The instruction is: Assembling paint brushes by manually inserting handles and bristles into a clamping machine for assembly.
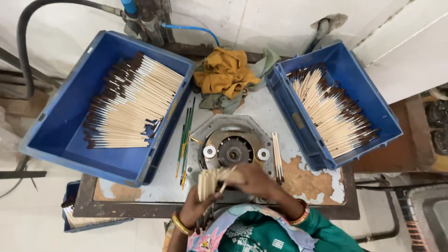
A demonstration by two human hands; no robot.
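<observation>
Both hands clasp one bundle of pale wooden brush handles above the desk edge.
Left hand grips below, right hand closed over top; sticks judged light, stiff, slippery; hold mid-bundle.

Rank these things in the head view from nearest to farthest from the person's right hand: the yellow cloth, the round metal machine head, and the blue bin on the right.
From the right hand:
1. Round metal machine head, just above the hand, centre of the table.
2. Yellow cloth, farther back, centre.
3. Blue bin on the right, far right; close to the cloth's rank, hard to call.
</observation>
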